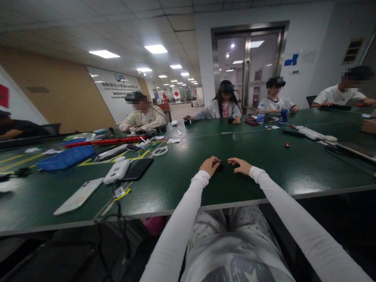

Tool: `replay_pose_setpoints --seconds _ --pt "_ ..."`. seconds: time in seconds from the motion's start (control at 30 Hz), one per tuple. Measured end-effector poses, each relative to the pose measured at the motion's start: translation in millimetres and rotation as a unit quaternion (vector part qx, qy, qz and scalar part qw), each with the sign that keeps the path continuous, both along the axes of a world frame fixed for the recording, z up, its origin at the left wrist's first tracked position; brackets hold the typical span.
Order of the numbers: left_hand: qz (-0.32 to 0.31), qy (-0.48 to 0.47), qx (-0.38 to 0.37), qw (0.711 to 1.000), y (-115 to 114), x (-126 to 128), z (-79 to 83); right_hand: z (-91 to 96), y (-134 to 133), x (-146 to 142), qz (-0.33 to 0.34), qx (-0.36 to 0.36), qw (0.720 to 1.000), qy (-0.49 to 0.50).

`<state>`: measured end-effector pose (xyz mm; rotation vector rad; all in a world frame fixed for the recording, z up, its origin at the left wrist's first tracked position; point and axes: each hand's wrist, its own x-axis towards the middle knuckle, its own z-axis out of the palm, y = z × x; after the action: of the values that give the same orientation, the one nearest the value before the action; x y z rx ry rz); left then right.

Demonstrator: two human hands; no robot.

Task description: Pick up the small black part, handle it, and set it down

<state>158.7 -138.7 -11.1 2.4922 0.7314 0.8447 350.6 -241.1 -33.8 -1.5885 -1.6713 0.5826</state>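
Note:
My left hand (pixel 209 165) is just above the green table (pixel 258 152), its fingers closed on a small dark metallic piece (pixel 220 161). That piece is too small for its kind to show. To its right, my right hand (pixel 241 166) is open, with thumb and fingers apart and nothing visible between them. A narrow gap separates the two hands, and the right one does not touch the piece.
To the left lie a white phone (pixel 79 196), a white power bank (pixel 116 171), a black flat case (pixel 138 169), a blue tray (pixel 66 157) and tangled cables. A small red object (pixel 287 145) is at the right. Co-workers sit across, near bottles (pixel 283 116).

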Motion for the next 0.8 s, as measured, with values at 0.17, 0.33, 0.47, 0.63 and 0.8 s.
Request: replay_pose_setpoints --seconds 0.17,0.33,0.47,0.63,0.8 --pt "0.208 -0.03 -0.011 0.978 45.9 -56.7 8.0 -1.1 -0.9 -0.3 0.009 -0.004 1.0 0.019" --pt "0.373 0.004 0.005 0.928 87.5 -150.3 15.7 -2.7 -1.7 0.2 0.013 -0.002 1.0 0.023" --pt "0.43 -0.011 0.016 0.902 104.9 -209.0 15.2 -5.4 -1.5 1.4 0.017 0.003 0.999 0.027" --pt "0.449 -0.027 -0.002 0.893 102.9 -226.5 16.3 -6.8 -3.0 0.4 0.019 0.013 0.999 0.029" --pt "0.446 -0.029 0.005 0.894 90.0 -219.1 24.2 -7.5 -3.6 0.1 0.019 0.008 0.999 0.025"
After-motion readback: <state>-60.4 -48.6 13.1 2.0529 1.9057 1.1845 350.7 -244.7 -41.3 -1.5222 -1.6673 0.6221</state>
